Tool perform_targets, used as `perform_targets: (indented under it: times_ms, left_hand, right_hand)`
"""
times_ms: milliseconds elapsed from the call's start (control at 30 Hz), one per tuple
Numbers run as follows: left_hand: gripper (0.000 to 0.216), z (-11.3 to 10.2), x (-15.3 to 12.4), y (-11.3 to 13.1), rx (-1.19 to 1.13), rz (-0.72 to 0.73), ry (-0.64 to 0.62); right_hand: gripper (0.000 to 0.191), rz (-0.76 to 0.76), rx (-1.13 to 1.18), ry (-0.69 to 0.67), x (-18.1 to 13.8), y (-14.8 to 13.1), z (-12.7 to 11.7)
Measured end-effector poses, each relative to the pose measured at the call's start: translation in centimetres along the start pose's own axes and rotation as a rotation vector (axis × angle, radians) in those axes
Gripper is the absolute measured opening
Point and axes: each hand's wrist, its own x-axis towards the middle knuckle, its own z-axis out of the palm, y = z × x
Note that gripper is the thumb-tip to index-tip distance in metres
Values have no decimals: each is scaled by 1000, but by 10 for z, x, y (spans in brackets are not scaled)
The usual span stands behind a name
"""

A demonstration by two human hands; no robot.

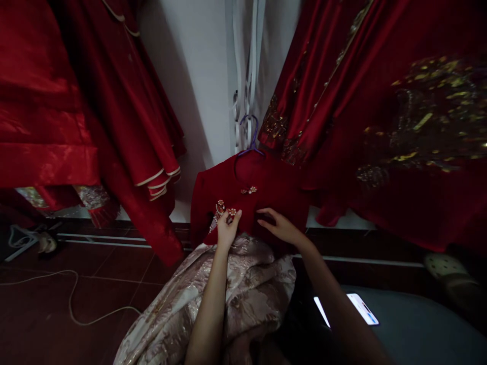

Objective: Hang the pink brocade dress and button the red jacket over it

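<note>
A dark red jacket (pixel 247 175) hangs in front of me on a purple hanger (pixel 251 133). Beaded flower ornaments (pixel 249 190) decorate its front, and a longer beaded trim (pixel 219 207) is at its left side. My left hand (pixel 227 230) is at the lower part of the jacket, thumb and fingers closed around the edge by a beaded flower (pixel 232 212). Just to the right, my right hand (pixel 279 225) is beside the jacket front, thumb and index finger apart, with nothing visible between them. Shiny patterned fabric (pixel 247 284) lies below both hands.
Red garments (pixel 125 96) hang at the left, and gold-sequinned red garments (pixel 429 116) hang at the right. A lit phone (pixel 363 309) lies on a grey surface (pixel 422 329). A pale cable (pixel 74 299) runs over the tiled floor. A clog (pixel 447 268) is at far right.
</note>
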Motion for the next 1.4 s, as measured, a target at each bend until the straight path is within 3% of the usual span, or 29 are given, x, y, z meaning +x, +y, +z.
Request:
perform_targets:
  times_ms: [167,300,367,600,667,767,900,1100,1267,1400]
  left_hand:
    - [33,-5,2,0,-145,-13,69]
    - [26,-9,2,1,-35,39,13]
    - [26,-10,2,1,-18,-13,-42]
    - [38,-14,3,5,-220,-149,-13]
    - [44,-17,1,9,-280,-184,-56]
    - [48,-19,-2,15,-303,-208,-124]
    - [44,-18,-4,14,-233,-227,-142]
    - [38,-14,0,5,-111,-94,-103]
    - [38,-21,5,-2,83,125,188]
    - [42,-27,7,-11,119,125,132]
  right_hand:
    - [51,-28,-166,173,3,6,23]
    - [26,57,-212,494,5,-24,38]
    - [17,56,-170,568,5,-45,43]
    - [21,48,-59,403,-3,-89,50]
    - [30,80,-17,332,-4,-90,52]
    - [39,115,11,330,-3,-83,56]
    - [32,109,32,336,0,-72,60]
    - [20,103,104,276,2,-58,53]
    - [21,97,110,274,6,-50,43]
    - [22,88,132,278,6,-50,41]
